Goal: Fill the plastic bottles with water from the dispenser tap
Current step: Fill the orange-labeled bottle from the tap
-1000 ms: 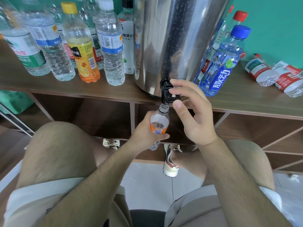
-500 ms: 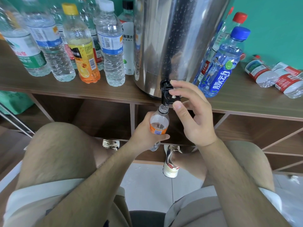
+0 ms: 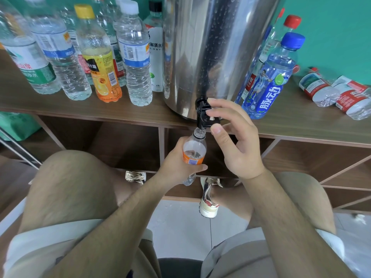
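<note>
A steel water dispenser (image 3: 210, 51) stands on the wooden shelf (image 3: 80, 109), its black tap (image 3: 203, 115) hanging over the front edge. My left hand (image 3: 176, 163) grips a small clear bottle with an orange label (image 3: 194, 151) upright, its open mouth right under the tap spout. Water stands near the bottle's shoulder. My right hand (image 3: 232, 141) pinches the tap lever between thumb and curled fingers.
Several capped bottles (image 3: 136, 63) stand left of the dispenser. To its right stand a blue-capped bottle (image 3: 271, 79) and a red-capped one (image 3: 289, 27), with two red-labelled bottles (image 3: 337, 95) lying on their sides. Open cubbies lie under the shelf; my knees and shoes are below.
Both hands stay in place at the tap. The water level in the small bottle looks slightly higher.
</note>
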A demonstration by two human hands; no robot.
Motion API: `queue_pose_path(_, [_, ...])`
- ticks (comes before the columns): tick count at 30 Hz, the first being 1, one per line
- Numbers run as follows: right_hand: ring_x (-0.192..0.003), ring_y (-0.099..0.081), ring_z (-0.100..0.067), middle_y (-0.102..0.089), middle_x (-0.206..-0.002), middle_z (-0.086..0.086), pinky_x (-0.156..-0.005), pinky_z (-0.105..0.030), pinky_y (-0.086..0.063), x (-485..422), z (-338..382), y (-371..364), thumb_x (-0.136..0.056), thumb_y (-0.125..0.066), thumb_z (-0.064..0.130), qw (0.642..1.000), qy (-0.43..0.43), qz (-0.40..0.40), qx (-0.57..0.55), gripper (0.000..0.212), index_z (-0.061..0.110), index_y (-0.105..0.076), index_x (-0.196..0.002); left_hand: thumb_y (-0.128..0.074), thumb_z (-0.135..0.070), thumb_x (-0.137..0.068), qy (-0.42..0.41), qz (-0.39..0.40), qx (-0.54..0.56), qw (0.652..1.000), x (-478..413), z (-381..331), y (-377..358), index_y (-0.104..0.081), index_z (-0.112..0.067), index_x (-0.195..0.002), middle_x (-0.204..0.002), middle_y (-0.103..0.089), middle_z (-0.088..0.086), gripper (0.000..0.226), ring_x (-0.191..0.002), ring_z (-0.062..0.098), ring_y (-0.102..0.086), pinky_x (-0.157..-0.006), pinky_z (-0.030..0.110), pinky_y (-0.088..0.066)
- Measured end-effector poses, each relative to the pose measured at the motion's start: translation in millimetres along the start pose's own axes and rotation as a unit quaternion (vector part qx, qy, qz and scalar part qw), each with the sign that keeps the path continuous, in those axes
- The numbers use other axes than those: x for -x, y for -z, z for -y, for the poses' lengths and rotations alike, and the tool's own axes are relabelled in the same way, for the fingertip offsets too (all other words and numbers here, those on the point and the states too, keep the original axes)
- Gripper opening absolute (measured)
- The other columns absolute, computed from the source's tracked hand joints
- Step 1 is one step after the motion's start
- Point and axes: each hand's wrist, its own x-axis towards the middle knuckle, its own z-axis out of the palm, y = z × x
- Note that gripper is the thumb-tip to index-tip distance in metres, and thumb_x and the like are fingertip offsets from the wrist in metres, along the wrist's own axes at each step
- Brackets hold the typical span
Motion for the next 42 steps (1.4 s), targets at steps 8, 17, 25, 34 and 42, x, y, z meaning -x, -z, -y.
queue_pose_path(8, [-0.133, -0.059, -0.027, -0.061, -0.145, -0.006, -0.083, -0.028, -0.056, -0.1, 0.0, 0.2, -0.106, -0.058, 0.015, 1.000, -0.001, -0.001, -0.001, 0.024, 0.008, -0.068, -0.127, -0.094, -0.043, -0.073, 0.004, -0.001, -0.005, 1.000, -0.4, 0.4, 0.2, -0.036, -0.042, -0.136, -0.116, -0.053, -0.026, 0.086, -0.109, 0.007, -0.062, -0.081, 0.010, -0.045])
queue_pose_path(17, [-0.133, -0.059, -0.026, -0.060, -0.145, -0.007, -0.083, -0.028, -0.056, -0.3, 1.2, 0.2, -0.106, -0.057, 0.014, 1.000, 0.002, -0.001, 0.000, 0.023, 0.010, -0.067, -0.127, -0.094, -0.040, -0.073, 0.002, 0.003, 0.005, 1.000, 1.9, -2.1, 1.7, -0.037, -0.042, -0.134, -0.119, -0.056, -0.024, 0.084, -0.112, 0.009, -0.062, -0.088, 0.017, -0.051])
queue_pose_path(25, [-0.133, -0.060, -0.026, -0.061, -0.144, -0.009, -0.081, -0.029, -0.056, -0.4, 1.0, 0.1, -0.105, -0.058, 0.014, 1.000, -0.002, 0.000, 0.007, 0.024, 0.005, -0.069, -0.125, -0.093, -0.035, -0.075, -0.002, 0.005, 0.004, 1.000, 4.4, -7.3, 2.8, -0.039, -0.031, -0.142, -0.128, -0.059, -0.011, 0.086, -0.117, 0.015, -0.062, -0.102, 0.034, -0.055])
queue_pose_path(34, [-0.133, -0.059, -0.027, -0.061, -0.145, -0.007, -0.082, -0.030, -0.057, -0.1, 1.3, 0.3, -0.106, -0.057, 0.015, 1.000, -0.003, -0.002, 0.001, 0.023, 0.009, -0.068, -0.126, -0.093, -0.038, -0.075, 0.002, 0.005, -0.002, 1.000, 3.6, -5.9, 1.6, -0.037, -0.033, -0.142, -0.129, -0.057, -0.013, 0.087, -0.117, 0.013, -0.061, -0.099, 0.027, -0.054])
queue_pose_path(42, [-0.135, -0.059, -0.027, -0.062, -0.145, -0.007, -0.082, -0.039, -0.060, 0.7, -1.6, 1.5, -0.106, -0.059, 0.016, 1.000, -0.010, -0.003, -0.017, 0.023, 0.010, -0.069, -0.125, -0.093, -0.039, -0.075, 0.009, 0.002, -0.004, 1.000, 2.3, -3.3, 0.3, -0.037, -0.036, -0.141, -0.125, -0.056, -0.017, 0.087, -0.114, 0.012, -0.061, -0.087, 0.014, -0.048])
